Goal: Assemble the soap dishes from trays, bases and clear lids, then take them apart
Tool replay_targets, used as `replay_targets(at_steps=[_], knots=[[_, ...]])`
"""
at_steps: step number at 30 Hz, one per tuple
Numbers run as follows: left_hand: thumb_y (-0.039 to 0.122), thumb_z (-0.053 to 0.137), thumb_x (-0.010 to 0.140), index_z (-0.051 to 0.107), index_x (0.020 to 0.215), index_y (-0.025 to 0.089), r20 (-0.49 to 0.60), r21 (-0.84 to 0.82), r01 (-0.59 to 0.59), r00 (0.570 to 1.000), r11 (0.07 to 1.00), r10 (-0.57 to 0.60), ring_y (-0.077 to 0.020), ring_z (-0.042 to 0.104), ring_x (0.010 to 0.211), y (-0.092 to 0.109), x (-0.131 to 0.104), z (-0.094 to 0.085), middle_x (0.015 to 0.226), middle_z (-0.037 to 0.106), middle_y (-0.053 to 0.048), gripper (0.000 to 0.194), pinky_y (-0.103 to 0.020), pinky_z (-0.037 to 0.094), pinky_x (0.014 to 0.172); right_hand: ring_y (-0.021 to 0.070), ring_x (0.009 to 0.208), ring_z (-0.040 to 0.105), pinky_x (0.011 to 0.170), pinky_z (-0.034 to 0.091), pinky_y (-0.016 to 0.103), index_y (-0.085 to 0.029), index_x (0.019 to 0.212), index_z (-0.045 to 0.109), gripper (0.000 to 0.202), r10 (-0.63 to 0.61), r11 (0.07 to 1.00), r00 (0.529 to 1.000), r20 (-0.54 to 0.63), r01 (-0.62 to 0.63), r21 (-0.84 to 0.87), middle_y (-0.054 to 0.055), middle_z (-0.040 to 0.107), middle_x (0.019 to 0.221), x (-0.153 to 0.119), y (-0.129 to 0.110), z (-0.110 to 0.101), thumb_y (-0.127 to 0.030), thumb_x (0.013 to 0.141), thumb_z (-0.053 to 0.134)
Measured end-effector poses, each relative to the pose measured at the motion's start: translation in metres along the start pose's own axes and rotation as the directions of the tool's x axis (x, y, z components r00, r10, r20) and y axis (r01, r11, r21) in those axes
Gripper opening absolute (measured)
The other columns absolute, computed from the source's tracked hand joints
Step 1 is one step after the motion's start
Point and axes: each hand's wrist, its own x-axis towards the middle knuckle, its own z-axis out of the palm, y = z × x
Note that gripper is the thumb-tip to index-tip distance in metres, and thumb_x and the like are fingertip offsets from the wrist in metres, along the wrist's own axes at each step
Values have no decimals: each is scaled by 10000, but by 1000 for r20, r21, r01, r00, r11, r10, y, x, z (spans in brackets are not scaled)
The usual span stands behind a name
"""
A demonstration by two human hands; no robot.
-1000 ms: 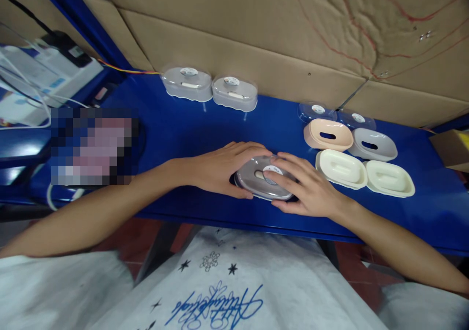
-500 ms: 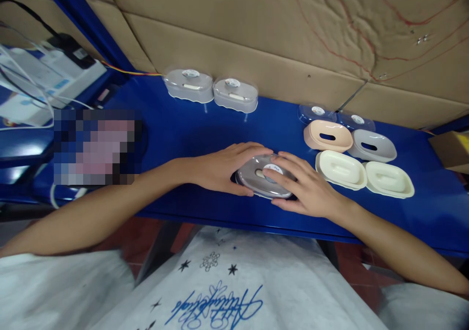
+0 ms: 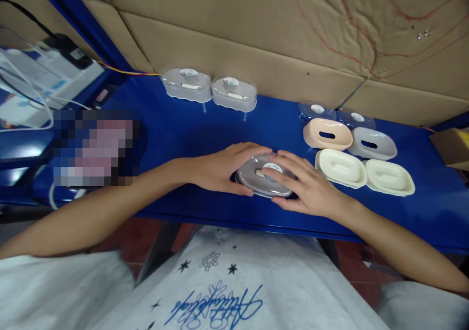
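Between my two hands, near the front edge of the blue table point(image 3: 205, 129), is an oval box point(image 3: 256, 184) with a clear lid point(image 3: 249, 168) and a sticker point(image 3: 271, 165) on top. My left hand point(image 3: 216, 167) curves about its left end, thumb at the near side, forefinger along the far side; my right hand point(image 3: 309, 186) arches over the other end, fingers parted, one lying across the lid by the sticker, the thumb low on the near side. Both sets of fingers hold the box, spread about as wide as it is; how hard they press I can't tell. To do this well, I'd judge, I should press evenly at both ends so the lid sits straight. Near my right hand are two cream trays point(image 3: 340, 167), then a peach shell point(image 3: 315, 137) and a grey shell point(image 3: 384, 145); farther off, two closed boxes point(image 3: 186, 88) stand by the cardboard point(image 3: 234, 32)
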Motion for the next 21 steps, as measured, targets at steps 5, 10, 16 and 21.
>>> replay_targets(at_steps=[5,10,16,21], knots=[[692,806,948,283,1764,308,-8,-5,32,999,999,-32,-420,390,1624,2,2,1,1752,424,-196,1042,-629,310,1343,438,1569,520,1153,593,645,-210,1647,514,625,-19,1000,999,42,19,9,211,574,1655,0,3,-5,-365,1068,692],[703,818,934,302,1753,330,-10,-20,53,999,998,-53,-401,445,1571,5,4,1,1708,471,-182,1038,-615,353,1318,424,1552,540,1188,572,647,-211,1662,483,646,-34,999,999,26,33,39,216,563,1656,0,8,-2,-391,1070,671],[760,821,909,282,1774,327,15,-4,64,998,998,-64,-418,422,1599,3,0,0,1740,433,-189,1107,-606,321,1341,418,1554,530,1205,553,651,-235,1667,479,676,-45,998,999,-5,45,47,197,587,1625,0,8,2,-401,1052,703],[821,777,909,240,1801,312,20,11,68,997,998,-69,-440,361,1638,-1,-2,3,1789,366,-201,1159,-591,279,1358,418,1546,538,1200,554,646,-244,1670,487,683,-56,998,998,-26,57,21,190,601,1616,0,7,0,-415,1048,712]])
